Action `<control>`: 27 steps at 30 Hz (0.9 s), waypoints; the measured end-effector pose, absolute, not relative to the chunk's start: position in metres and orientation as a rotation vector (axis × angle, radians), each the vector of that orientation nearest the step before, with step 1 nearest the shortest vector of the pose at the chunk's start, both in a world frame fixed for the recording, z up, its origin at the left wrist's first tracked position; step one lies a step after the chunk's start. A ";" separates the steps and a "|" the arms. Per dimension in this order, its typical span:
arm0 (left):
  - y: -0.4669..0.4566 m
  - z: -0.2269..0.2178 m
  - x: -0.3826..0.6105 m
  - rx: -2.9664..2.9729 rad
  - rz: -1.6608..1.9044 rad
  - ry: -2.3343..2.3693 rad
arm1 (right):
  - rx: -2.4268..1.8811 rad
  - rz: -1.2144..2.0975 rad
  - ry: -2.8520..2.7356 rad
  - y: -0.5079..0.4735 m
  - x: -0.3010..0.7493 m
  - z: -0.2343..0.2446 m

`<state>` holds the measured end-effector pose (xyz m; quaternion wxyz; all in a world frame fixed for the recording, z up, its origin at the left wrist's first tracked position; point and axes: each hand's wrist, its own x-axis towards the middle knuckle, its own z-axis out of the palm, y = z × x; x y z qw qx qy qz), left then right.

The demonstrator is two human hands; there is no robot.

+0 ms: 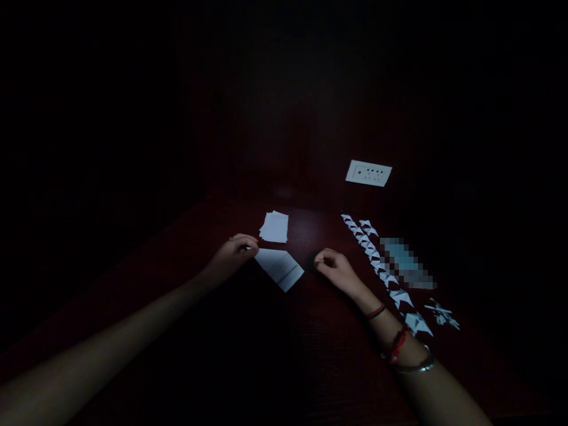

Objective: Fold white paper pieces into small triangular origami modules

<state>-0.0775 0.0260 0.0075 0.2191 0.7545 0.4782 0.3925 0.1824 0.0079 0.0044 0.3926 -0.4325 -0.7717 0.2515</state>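
Observation:
My left hand [237,251] pinches the upper left corner of a white sheet of paper [279,268] between thumb and fingers. Faint printed lines show on the sheet, and one of its upper corners appears folded or cut at a slant. To the right of the sheet, apart from it, is my right hand [337,269]. Its fingers are loosely curled, with a small gap at the thumb and nothing visible between them. Just beyond the sheet lies a loose stack of white paper pieces [275,227].
Folded paper pieces [375,260] run in a long row along the right of the dark red table [266,343]. Beside them are a blurred bluish item [406,261] and a small pale tangle [442,313]. A white socket plate [368,173] is on the back wall. The surroundings are very dark.

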 end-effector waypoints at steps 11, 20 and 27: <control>-0.005 0.009 -0.046 2.313 1.034 1.034 | -0.897 0.485 -2.119 -0.023 0.150 0.020; -0.010 0.008 -0.045 2.623 1.077 0.964 | -0.968 0.436 -2.174 -0.024 0.146 0.016; 0.000 0.007 -0.054 2.725 1.035 0.939 | -0.989 0.429 -2.214 -0.025 0.147 0.017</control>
